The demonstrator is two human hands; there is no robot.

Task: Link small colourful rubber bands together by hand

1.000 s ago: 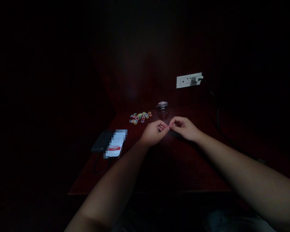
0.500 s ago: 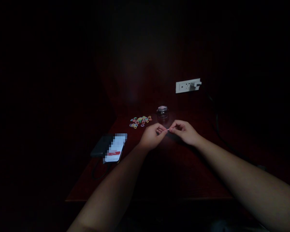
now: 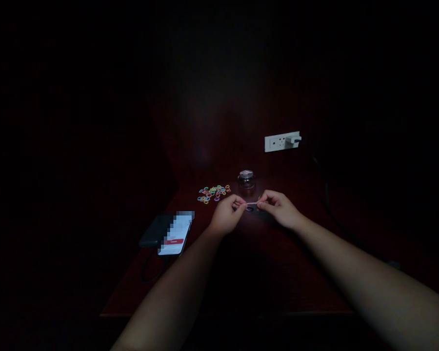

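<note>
A thin pale-pink hair tie [image 3: 252,203] is stretched level between my two hands. My left hand [image 3: 227,213] pinches one end of it with thumb and fingertips. The other end is pinched in my right hand [image 3: 281,208]. Just below the stretched band, a small dark ring [image 3: 249,209] shows, partly hidden by my left fingertips. Several coloured hair ties [image 3: 214,192] lie loosely in a pile beyond my left hand. A clear jar [image 3: 246,179] with a lid stands behind the gap between my hands.
A lit phone [image 3: 175,236] lies at the left of the dark red table [image 3: 270,292], against a black power bank [image 3: 154,231] with a cable. On the back wall is a white socket plate [image 3: 274,143] with a plug in it. A dark cable [image 3: 327,195] hangs at the right.
My hands have moved apart, and the pink hair tie between them is pulled longer. The dark ring below it now shows. The whole view has shifted slightly, with everything lower in the frame.
</note>
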